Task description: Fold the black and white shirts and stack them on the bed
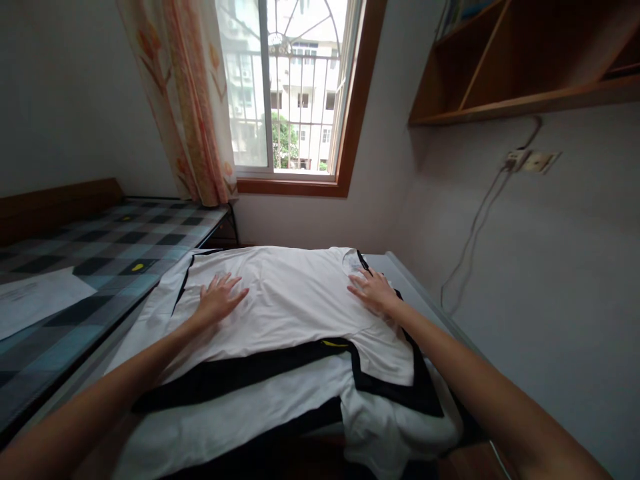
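Note:
A white T-shirt (290, 293) lies spread sideways, its neckline to the right and its hem to the left. Under it black cloth (240, 370) shows along the near side and around the sleeve. Another white garment (240, 407) with black parts lies nearer to me and hangs over the table's front edge. My left hand (221, 299) rests on the shirt near its hem, palm down with fingers spread. Near the collar, my right hand (373, 291) presses flat on the cloth, also with fingers apart. Neither hand grips anything.
On the left stands a bed (165, 230) with a checked cover and a white paper sheet (40, 297) on it. A window (300, 100) with a floral curtain (187, 100) is ahead. Wooden shelves (500, 100) hang at upper right, above a socket (533, 161) with a dangling cable (473, 233).

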Motion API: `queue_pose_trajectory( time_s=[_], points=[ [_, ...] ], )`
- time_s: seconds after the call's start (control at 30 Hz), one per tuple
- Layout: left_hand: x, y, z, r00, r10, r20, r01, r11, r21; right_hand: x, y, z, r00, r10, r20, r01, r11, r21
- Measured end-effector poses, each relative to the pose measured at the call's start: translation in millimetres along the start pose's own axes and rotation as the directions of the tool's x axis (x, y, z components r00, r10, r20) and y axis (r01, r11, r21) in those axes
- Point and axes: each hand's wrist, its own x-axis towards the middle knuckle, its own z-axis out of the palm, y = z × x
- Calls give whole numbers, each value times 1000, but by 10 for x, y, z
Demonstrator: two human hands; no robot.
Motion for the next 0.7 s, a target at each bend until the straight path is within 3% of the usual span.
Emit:
queue_pose_trajectory(
  time_s=[0.1,0.23,0.7],
  points=[
    [-88,187,120,1000,-4,22,4,1000,-19,130,69,119,998,5,58,-6,1000,19],
    [-158,206,240,999,33,40,-33,999,-5,106,137,281,997,56,52,-58,998,39],
    [-243,213,192,996,60,59,-61,998,14,-81,127,376,993,115,8,-115,992,52]
  ],
)
